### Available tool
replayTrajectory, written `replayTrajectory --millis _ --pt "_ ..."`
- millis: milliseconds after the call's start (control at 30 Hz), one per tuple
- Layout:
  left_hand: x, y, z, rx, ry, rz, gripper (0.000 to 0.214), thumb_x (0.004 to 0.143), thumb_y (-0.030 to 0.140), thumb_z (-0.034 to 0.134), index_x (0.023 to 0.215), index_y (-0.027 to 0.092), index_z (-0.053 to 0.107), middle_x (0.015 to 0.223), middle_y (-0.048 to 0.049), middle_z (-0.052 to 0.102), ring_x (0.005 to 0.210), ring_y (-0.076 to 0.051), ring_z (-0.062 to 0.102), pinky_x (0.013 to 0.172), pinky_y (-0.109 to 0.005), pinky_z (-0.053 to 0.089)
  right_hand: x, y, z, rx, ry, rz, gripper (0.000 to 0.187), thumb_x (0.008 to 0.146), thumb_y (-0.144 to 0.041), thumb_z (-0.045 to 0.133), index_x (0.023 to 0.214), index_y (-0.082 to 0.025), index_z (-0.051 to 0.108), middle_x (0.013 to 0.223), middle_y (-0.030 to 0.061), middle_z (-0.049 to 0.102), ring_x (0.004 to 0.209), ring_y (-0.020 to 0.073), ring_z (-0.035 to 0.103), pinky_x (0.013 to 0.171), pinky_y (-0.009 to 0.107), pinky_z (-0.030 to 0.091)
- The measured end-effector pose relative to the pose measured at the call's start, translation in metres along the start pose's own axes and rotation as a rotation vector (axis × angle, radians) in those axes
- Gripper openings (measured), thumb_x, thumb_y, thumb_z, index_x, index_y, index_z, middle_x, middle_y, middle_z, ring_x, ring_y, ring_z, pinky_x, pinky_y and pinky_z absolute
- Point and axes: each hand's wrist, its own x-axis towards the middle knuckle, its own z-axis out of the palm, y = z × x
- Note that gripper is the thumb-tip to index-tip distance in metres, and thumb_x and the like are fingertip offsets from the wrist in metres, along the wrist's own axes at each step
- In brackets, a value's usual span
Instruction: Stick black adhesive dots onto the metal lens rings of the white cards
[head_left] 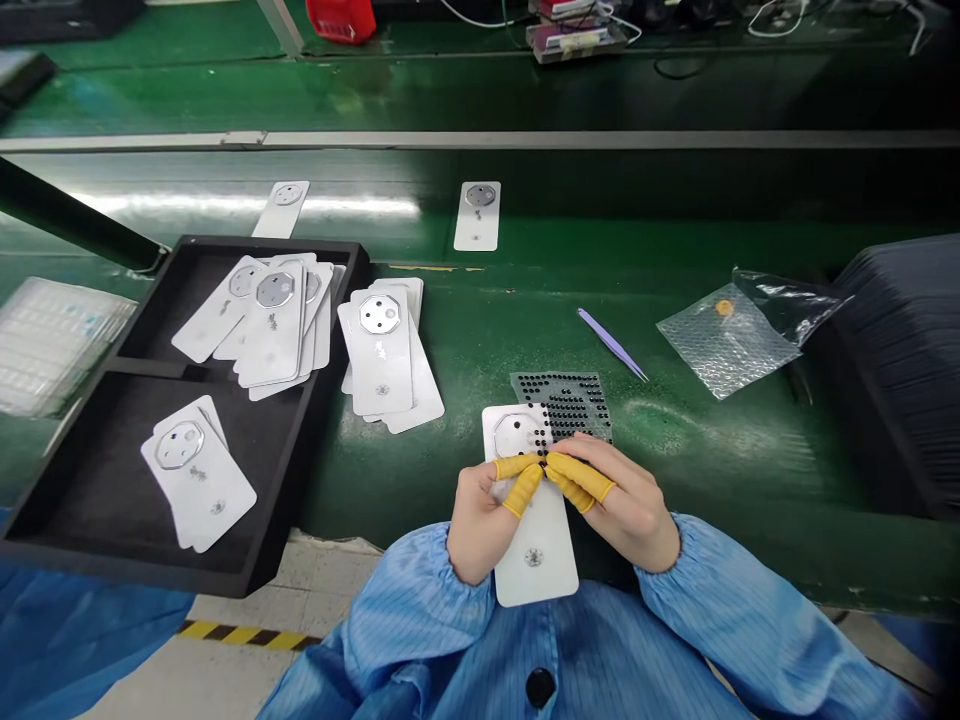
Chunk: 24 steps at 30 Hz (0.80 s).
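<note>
White panel [536, 525] lies nearest, running beneath the fingers; its small grey marks are too fine to read. Left hand [480, 515] and right hand [634, 505], in yellow finger cots [581, 472], meet above it, fingertips pinched together on the near edge of a black-dotted sheet [581, 400]. Purple tweezers [611, 343] lie farther, right.

Fairly bright light falls on the bare left hand [480, 515] and right hand [637, 510], both in yellow finger covers. Ahead and left of them, long white glare streaks the glossy green surface [405, 180]. Right of the right hand, the crumpled clear plastic bag [799, 312] glints; beyond it, the dark ridged stack [904, 350] sinks into shadow. Wide-angle distortion stretches the blue striped fabric sleeve [772, 610] outward.
</note>
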Motion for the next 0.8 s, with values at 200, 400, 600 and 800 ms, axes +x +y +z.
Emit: replayTrajectory --millis 200,400,600,800 --pt "0.0 -0.002 0.005 0.054 0.08 0.053 0.029 0.077 0.034 0.069 0.093 0.011 0.076 0.098 -0.0112 0.075 0.092 -0.028 0.069 0.088 -0.038 0.055 0.0 0.0 0.009 -0.067 -0.007 -0.064 0.032 0.083 -0.004 0.055 0.114 -0.009 0.055 0.106 0.0176 0.065 0.103 0.0239 0.062 0.09 0.049 0.056" --pt "0.006 -0.011 -0.004 0.218 0.072 0.09 0.027 0.08 0.034 0.065 0.093 0.012 0.075 0.098 -0.0126 0.075 0.092 -0.028 0.069 0.09 -0.042 0.053 0.004 0.01 0.019 0.135 0.018 0.257 0.018 0.088 -0.012 0.052 0.105 -0.016 0.059 0.101 0.0102 0.065 0.095 0.0166 0.063 0.082 0.032 0.056" --pt "-0.015 -0.013 -0.041 0.317 0.14 0.203 0.042 0.082 0.03 0.062 0.122 0.016 0.06 0.112 -0.0117 0.07 0.112 -0.03 0.061 0.099 -0.042 0.048 0.008 0.01 0.014 0.079 0.068 0.246 0.021 0.085 -0.008 0.056 0.103 -0.018 0.06 0.102 0.0084 0.064 0.094 0.0166 0.063 0.084 0.033 0.054" --pt "-0.042 -0.008 -0.025 0.241 0.149 0.23 0.05 0.08 0.027 0.066 0.126 0.018 0.05 0.094 -0.0114 0.072 0.084 -0.028 0.07 0.072 -0.035 0.058 0.031 -0.018 0.006 0.042 0.091 0.086 0.033 0.084 -0.011 0.058 0.116 -0.022 0.057 0.099 0.0044 0.068 0.092 0.0169 0.065 0.098 0.041 0.049"
